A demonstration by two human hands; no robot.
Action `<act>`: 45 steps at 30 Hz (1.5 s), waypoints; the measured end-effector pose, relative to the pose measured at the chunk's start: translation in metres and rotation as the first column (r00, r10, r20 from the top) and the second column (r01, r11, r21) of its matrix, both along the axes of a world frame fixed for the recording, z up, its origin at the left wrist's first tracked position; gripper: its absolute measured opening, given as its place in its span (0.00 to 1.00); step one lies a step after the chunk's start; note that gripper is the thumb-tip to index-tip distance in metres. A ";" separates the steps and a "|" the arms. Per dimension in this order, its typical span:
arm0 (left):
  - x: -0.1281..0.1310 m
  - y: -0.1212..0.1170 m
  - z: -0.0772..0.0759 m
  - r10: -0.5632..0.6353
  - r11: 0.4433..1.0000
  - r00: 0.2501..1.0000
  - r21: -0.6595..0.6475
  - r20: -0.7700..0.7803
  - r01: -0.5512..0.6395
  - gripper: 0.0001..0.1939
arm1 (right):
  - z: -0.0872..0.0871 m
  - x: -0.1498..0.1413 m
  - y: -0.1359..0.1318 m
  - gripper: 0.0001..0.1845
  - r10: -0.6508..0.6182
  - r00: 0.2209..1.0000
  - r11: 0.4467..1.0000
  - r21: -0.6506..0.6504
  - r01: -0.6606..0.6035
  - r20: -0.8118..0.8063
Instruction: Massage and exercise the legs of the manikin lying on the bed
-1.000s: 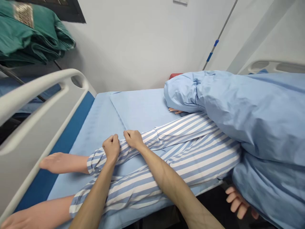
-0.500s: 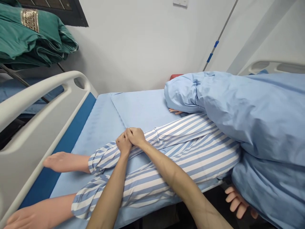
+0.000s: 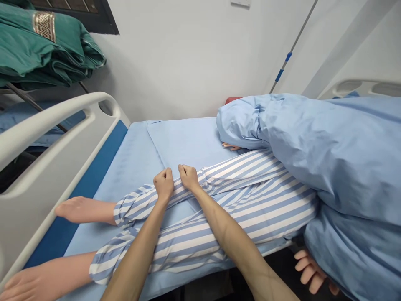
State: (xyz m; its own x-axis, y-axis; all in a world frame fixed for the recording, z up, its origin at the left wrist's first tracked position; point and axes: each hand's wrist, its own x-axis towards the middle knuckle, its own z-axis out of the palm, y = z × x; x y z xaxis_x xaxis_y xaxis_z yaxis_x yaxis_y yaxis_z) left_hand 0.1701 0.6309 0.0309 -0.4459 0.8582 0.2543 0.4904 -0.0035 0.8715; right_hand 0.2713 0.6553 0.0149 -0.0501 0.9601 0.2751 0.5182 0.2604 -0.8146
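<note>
My left hand (image 3: 163, 183) is curled into a fist over the shin of the far leg of a manikin in blue-and-white striped trousers (image 3: 250, 167). Beside it, a small gap to the right, my right hand (image 3: 189, 176) is also a fist, just below the knee. No trouser cloth looks pulled up into either fist; whether the knuckles touch the leg is hard to tell. The manikin's bare far foot (image 3: 84, 210) and near foot (image 3: 46, 278) point left. Bunched light-blue bedding (image 3: 313, 146) hides its upper body.
Under the legs lies a light-blue bed sheet (image 3: 134, 163). The bed's white end board (image 3: 72, 154) rises at left, with folded green cloth (image 3: 46, 54) behind it. A manikin hand (image 3: 310, 269) hangs at the near bed edge. A pole (image 3: 290, 54) leans against the wall.
My hands, stacked together on the shin before, have come apart into two fists side by side. The right one has moved slightly right. The legs look nearly unmoved.
</note>
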 end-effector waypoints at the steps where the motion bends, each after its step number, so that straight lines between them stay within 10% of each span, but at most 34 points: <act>1: 0.007 0.002 0.005 -0.014 1.000 1.000 0.026 0.019 0.014 0.20 | 0.000 0.000 0.001 0.25 -0.004 1.000 1.000 0.000 0.004 -0.026; 10: 0.041 0.012 -0.013 0.045 0.999 0.999 -0.005 0.004 -0.045 0.21 | -0.003 0.001 0.004 0.23 -0.026 0.972 0.999 -0.026 0.020 -0.236; 17: 0.042 0.011 -0.015 0.018 0.999 0.997 0.051 -0.078 -0.014 0.21 | 0.028 0.026 0.013 0.25 0.066 0.995 0.998 -0.016 -0.067 -0.072; 23: 0.042 0.008 -0.016 -0.023 0.998 0.994 0.061 -0.109 0.030 0.22 | 0.004 0.043 0.010 0.22 0.023 0.991 1.000 -0.022 -0.020 0.129; 30: 0.062 0.013 0.012 -0.085 0.991 0.993 0.112 0.076 0.076 0.22 | -0.001 0.044 0.014 0.24 0.055 0.996 0.998 -0.024 -0.057 -0.072; 36: 0.080 0.019 -0.008 0.069 0.996 0.998 0.048 0.008 -0.070 0.22 | -0.004 0.045 0.015 0.23 0.052 0.967 0.998 -0.014 -0.057 -0.248; 45: 0.083 0.017 -0.012 0.029 0.999 0.986 -0.011 -0.165 -0.031 0.22 | 0.033 0.084 0.024 0.24 0.052 0.998 0.996 0.073 -0.055 0.046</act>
